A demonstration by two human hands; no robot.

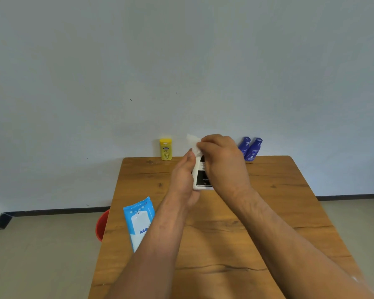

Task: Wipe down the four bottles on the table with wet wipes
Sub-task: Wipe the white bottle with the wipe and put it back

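Observation:
My left hand grips a white bottle with a black label, held above the wooden table. My right hand pinches a white wet wipe against the top of that bottle. A yellow bottle stands at the table's far edge on the left. Two blue bottles stand side by side at the far edge on the right, partly behind my right hand.
A blue and white pack of wet wipes lies near the table's left edge, partly under my left forearm. A red bucket sits on the floor left of the table. A pale wall stands right behind the table.

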